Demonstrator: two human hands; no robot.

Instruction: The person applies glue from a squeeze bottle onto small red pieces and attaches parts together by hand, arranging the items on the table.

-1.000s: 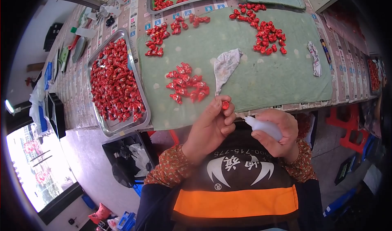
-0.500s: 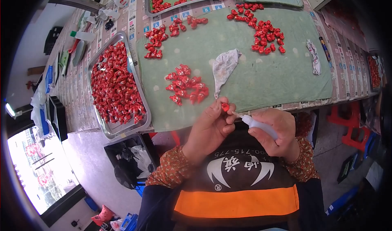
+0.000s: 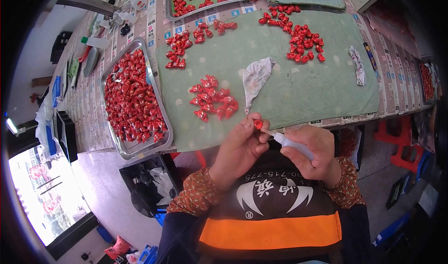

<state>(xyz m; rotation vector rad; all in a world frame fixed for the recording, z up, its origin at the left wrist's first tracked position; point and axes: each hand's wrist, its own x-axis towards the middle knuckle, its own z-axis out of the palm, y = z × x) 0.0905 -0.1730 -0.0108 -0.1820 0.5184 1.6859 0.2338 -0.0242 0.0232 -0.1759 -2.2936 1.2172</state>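
Bottle (image 3: 297, 146) gripped in my right hand (image 3: 323, 153), closed round its body; thin tip (image 3: 268, 132) angled at the small red piece (image 3: 258, 124), which my left hand (image 3: 237, 143) pinches between thumb and fingers, hollow end showing; can't tell if the tip touches the piece or sits just short of it. Both hands are at the near edge of the surface (image 3: 396, 83); pinched piece is about over that edge, just beside the lower end of the white rag (image 3: 255, 79) on the green cloth (image 3: 322, 93). Loose group (image 3: 208, 96) lies on the cloth toward the near left corner; more pieces nearer the far edge, left and right; filled metal tray (image 3: 170, 132) along the left of the cloth.

Risks, my read: thumb squeezing too hard on the bottle would flood the hollow and run liquid onto my left fingertips; tip drifting sideways would put it on the outside of the piece or on skin, as both hands look unsupported; slick fingers could then lose the piece, and with the edge right there it could drop to the floor; rag end is close enough to catch a drip or snag on my fingers.
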